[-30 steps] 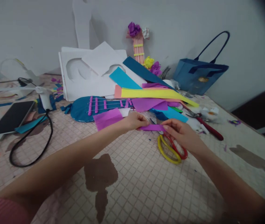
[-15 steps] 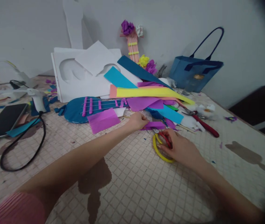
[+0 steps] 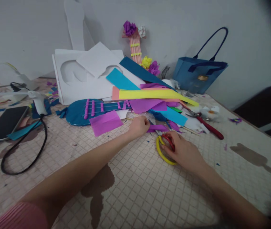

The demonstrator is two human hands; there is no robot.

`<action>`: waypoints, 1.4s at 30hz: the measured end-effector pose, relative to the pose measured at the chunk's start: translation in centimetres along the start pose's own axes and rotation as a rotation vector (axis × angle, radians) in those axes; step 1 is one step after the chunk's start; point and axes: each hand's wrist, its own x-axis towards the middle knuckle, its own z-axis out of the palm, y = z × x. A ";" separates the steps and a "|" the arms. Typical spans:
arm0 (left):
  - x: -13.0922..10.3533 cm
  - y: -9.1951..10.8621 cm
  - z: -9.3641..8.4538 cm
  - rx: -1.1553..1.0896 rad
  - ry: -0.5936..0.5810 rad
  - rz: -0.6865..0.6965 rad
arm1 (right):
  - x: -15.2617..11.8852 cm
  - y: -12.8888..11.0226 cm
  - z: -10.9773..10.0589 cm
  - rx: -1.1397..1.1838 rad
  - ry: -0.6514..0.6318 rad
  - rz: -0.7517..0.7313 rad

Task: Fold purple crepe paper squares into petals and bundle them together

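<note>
Near the middle of the table [image 3: 135, 187], the blue guitar shape [image 3: 78, 112] lies left of both hands. The right hand [image 3: 184, 149] grips the red and yellow scissors [image 3: 165, 152]. The left hand [image 3: 139, 126], fingers curled shut, pinches the thin purple strip [image 3: 157, 128].

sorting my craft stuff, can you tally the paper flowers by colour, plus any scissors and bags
purple flowers: 2
white flower: 1
yellow flower: 1
scissors: 1
bag: 1
total: 6
</note>
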 end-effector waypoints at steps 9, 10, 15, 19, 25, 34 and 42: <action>-0.6 0.9 0.1 0.129 -0.055 -0.046 | -0.3 -0.1 0.2 -0.002 0.055 0.070; -0.6 1.0 0.1 0.138 -0.054 -0.046 | -0.3 -0.1 0.2 -0.003 0.055 0.070; -1.0 1.0 0.3 0.166 0.001 -0.023 | -0.2 -0.2 0.3 0.000 0.057 0.067; -1.2 1.0 0.4 0.181 0.046 -0.008 | -0.5 0.2 0.0 -0.039 0.066 0.085; -1.1 1.1 0.5 0.208 0.032 -0.009 | -3.5 2.8 -1.7 -0.057 0.117 0.165; -1.1 1.2 0.4 0.268 -0.053 -0.024 | -5.0 1.6 -3.2 0.043 0.338 0.087; -1.1 1.3 0.5 0.307 -0.047 -0.019 | -1.6 0.5 -0.1 -0.181 0.144 -0.072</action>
